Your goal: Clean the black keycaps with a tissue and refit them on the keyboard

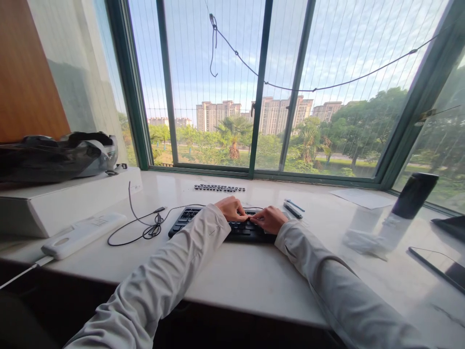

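On the white bench [254, 281] by the window, the left hand [231, 208] and right hand [269, 219] are resting curled on the black keyboard [203, 220], fingertips meeting over one key, seemingly pinching it. Loose keycaps [219, 187] are lying in a row behind, kept within reach.

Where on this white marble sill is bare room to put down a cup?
Bare patches: the wide strip of the white marble sill in front of the black keyboard, between the sleeves; also behind the row of loose keycaps. Crowded: left by the tangled black cable, right by the pens and black bottle.
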Demonstrator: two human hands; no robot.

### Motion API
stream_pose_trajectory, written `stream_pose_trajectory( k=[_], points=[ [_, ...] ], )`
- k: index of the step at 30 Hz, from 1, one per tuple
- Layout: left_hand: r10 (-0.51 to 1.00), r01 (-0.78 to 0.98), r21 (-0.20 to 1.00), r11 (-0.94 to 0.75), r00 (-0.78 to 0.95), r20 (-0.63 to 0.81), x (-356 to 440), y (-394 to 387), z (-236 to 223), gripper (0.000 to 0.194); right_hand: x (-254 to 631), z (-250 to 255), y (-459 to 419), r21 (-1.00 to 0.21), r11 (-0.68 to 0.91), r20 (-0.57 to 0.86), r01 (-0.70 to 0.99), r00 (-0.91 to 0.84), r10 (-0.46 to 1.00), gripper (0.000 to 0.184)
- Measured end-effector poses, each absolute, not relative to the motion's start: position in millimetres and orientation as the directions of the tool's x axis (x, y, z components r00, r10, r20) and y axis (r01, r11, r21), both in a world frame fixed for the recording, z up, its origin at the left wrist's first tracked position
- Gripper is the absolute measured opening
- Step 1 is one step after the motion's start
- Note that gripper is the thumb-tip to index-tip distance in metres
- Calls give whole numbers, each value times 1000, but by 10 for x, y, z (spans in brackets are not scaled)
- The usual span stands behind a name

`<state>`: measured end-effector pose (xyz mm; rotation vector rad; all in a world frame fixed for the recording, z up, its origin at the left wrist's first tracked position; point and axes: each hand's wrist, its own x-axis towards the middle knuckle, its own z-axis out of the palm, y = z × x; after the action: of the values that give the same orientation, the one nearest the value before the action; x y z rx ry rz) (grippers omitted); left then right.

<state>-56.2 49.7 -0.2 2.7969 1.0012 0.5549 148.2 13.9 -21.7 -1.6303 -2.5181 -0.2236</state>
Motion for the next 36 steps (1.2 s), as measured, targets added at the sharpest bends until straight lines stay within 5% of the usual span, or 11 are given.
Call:
stream_pose_trajectory(
  k=[7,21,36],
  points=[
    [649,550,357,-755,705,285,-549,553,-50,28,1494,-245,148,62,417,220,907,-420,881,37],
    [663,535,423,-731,704,256,-608,625,-56,27,1544,-187,71,85,386,261,918,-395,881,40],
    [632,546,339,-766,737,241,-575,573,-27,25,1527,-209,77,91,403,255,910,-413,874,37]
  ],
)
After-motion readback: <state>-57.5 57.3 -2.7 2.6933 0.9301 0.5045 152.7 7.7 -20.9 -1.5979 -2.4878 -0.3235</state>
